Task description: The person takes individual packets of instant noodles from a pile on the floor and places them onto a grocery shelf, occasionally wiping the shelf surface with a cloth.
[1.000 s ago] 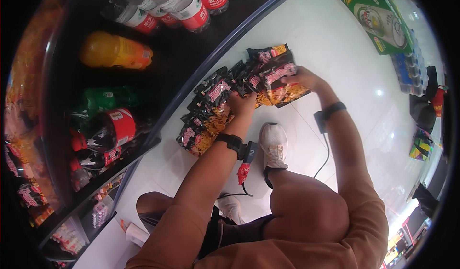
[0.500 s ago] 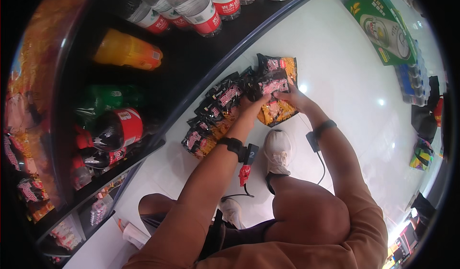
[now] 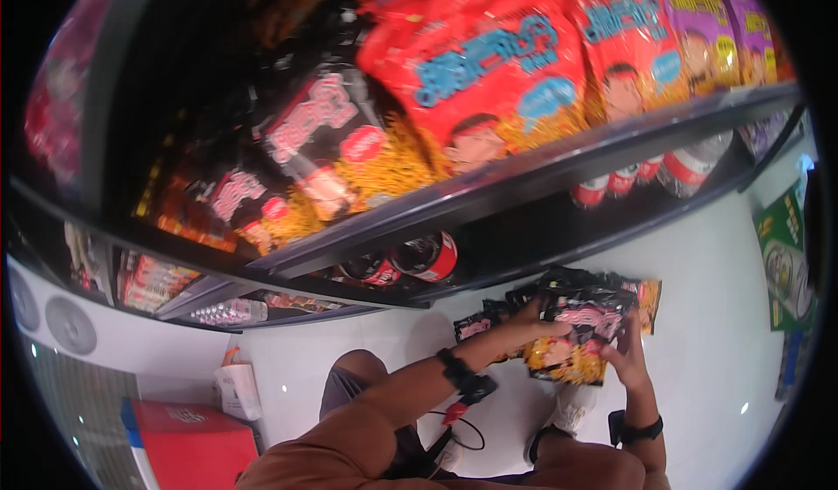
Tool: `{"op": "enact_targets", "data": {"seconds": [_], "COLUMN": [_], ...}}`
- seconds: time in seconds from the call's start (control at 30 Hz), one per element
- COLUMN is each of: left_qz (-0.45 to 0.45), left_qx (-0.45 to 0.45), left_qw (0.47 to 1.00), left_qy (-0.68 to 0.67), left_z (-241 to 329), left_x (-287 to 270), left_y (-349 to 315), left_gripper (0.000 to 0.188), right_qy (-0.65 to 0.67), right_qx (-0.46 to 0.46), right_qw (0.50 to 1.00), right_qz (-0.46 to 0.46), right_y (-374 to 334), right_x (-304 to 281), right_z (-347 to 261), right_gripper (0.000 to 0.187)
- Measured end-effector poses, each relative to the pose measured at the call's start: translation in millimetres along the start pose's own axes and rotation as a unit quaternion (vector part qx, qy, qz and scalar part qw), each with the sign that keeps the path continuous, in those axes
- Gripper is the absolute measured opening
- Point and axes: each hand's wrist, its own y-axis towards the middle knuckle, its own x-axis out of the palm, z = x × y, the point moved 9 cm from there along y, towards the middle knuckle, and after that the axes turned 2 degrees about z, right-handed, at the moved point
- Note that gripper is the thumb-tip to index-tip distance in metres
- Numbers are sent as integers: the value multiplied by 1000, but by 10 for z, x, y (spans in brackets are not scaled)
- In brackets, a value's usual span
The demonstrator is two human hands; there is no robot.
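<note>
Between my two hands is a black and yellow snack bag (image 3: pixel 572 363) with pink lettering, its front turned up. My left hand (image 3: pixel 526 330) grips its left side, thumb on top. Along its right edge my right hand (image 3: pixel 630 363) closes round it, thumb against the front. More bags of the same kind (image 3: pixel 478 322) lie on the white floor behind and to the left, partly covered by my hand. Another bag (image 3: pixel 650 302) shows behind my right hand.
A dark shelf edge (image 3: pixel 524 176) crosses above my hands. Large black-yellow bags (image 3: pixel 327 141) and red snack bags (image 3: pixel 489 71) stand on it. Cola bottles (image 3: pixel 423 254) and water bottles (image 3: pixel 690 163) fill the level below. A red box (image 3: pixel 188 446) is at lower left, a green carton (image 3: pixel 786 263) at right.
The view has swung up towards the shelf, bringing the large snack bags into sight. Both hands still hold a snack bag, which now sits nearer my shoe with its front fully showing.
</note>
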Motion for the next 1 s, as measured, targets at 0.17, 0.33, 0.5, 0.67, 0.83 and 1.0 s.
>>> {"op": "enact_targets", "data": {"seconds": [0.17, 0.33, 0.5, 0.67, 0.83, 1.0], "left_qz": [-17, 145, 149, 159, 83, 154], "left_qx": [-27, -12, 164, 251, 320, 345], "left_qw": [994, 962, 964, 928, 928, 917], "left_qy": [-106, -230, -147, -225, -172, -133], "left_z": [831, 1092, 1586, 2350, 3386, 3962], "left_x": [-220, -523, -399, -284, -292, -622], "left_y": [-1170, -2482, -2816, -2828, -2809, -2802], "left_gripper": [63, 61, 63, 53, 39, 33], "right_qy": [-84, -83, -55, 1, 49, 44], "right_qx": [-114, -105, -14, 2, 2, -49], "right_qw": [979, 963, 910, 942, 963, 985], "right_qz": [-148, -236, -411, -335, -266, -158], "right_y": [-50, -122, -262, -21, 511, 1077], "right_x": [697, 1439, 2474, 3165, 3533, 3611], "right_z": [-757, -1120, -1534, -2334, -2914, -3156], "right_gripper": [69, 61, 87, 78, 68, 56]}}
